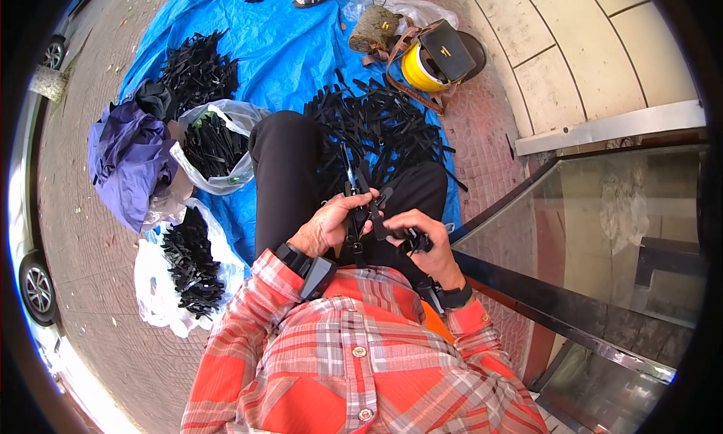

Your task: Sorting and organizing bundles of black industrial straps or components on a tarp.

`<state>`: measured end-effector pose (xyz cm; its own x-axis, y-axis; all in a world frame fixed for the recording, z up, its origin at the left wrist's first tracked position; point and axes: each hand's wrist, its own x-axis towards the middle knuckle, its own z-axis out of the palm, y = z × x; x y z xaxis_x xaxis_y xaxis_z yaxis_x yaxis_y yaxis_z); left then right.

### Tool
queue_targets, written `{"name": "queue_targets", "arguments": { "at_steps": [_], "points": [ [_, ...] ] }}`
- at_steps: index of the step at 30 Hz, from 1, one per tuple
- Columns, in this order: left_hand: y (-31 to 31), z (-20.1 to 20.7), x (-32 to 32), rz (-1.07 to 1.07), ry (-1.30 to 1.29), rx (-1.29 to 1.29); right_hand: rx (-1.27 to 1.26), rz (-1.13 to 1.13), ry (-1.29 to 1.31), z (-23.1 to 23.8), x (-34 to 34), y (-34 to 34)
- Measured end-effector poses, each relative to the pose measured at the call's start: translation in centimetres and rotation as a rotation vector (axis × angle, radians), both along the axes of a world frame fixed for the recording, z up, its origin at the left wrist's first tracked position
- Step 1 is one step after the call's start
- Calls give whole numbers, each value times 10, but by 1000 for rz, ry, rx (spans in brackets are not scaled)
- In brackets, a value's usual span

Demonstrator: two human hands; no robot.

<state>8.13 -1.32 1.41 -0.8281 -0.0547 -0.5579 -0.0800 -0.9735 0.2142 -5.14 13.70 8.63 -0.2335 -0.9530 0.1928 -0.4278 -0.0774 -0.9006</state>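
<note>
My left hand (330,221) is closed on a bunch of narrow black straps (351,179), pinched between thumb and fingers above my lap. Small fittings that look like buckles show on them; their exact kind is hard to make out. Close by on the right, my right hand (431,242) curls its fingers round more black strap (414,240), and one dark strip spans the gap between both hands. Beyond my knees a wide heap of loose black straps (384,121) lies spread over the blue tarp (275,53).
To my left stand a clear plastic bag (242,176) and a white bag (157,302), both holding black straps. A purple cloth (124,166) and another strap pile (197,68) lie beside them. A black handbag (453,48) rests on a yellow container (418,71). A glass case (580,208) stands at right.
</note>
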Motion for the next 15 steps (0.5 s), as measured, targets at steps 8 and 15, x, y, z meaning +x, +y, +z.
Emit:
{"name": "queue_targets", "arguments": {
  "at_steps": [8,15],
  "points": [
    [7,2,-7,-42,-113,37,-62,94,199,-14,-5,-22],
    [0,2,2,-3,72,89,129,-277,-636,21,-9,-48]
  ]
}}
